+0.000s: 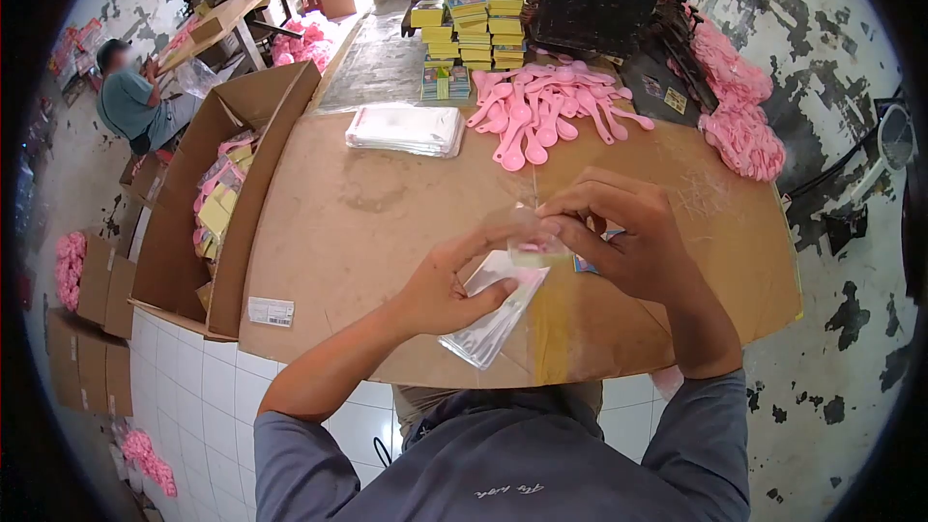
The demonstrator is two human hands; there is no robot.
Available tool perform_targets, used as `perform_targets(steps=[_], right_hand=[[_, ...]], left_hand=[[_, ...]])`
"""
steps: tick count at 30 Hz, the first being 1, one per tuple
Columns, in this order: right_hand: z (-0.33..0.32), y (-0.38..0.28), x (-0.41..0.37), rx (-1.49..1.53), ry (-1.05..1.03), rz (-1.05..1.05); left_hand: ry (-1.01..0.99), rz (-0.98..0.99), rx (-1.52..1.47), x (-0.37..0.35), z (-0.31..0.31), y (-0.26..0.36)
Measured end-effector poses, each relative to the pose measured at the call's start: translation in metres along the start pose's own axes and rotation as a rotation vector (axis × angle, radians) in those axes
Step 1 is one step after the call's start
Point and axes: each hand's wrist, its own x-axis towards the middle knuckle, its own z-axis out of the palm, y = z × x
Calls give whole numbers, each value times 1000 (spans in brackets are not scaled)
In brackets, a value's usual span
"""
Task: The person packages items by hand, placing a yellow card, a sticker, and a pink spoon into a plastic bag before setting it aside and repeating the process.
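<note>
At centre, a clear plastic bag (537,253) is pinched by the right hand (623,237), glossy sleeves (491,327) by the left hand (449,288). Rounded spoons (519,114) are heaped at 12 o'clock, an illegible label (271,311) at 9.

We see a surface (338,261) of matt brown cardboard, scuffed and stained, with a smooth yellow strip of tape (551,343). The pink spoons (522,116) look like smooth plastic with a soft sheen. We find the clear bags (488,333) thin, glossy plastic film, and the bag stack (404,129) shines likewise. The carton (275,188) is dull cardboard, the shirt (570,459) matt cloth, the floor (205,387) glossy tile, and the wall (822,261) rough with peeling paint.
</note>
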Motion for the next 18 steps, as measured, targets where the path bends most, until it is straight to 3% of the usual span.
perform_targets(steps=[6, 7, 10, 18], right_hand=[[11, 1, 1, 29, 0, 81], [12, 0, 1, 33, 3, 112], [26, 18, 4, -306, 256, -216], [45, 17, -4, -728, 82, -411]], left_hand=[[92, 43, 103, 4, 3, -5], [113, -26, 58, 3, 3, -5], [170, -154, -23, -1, 3, -3], [186, -92, 299, -4, 6, -7]])
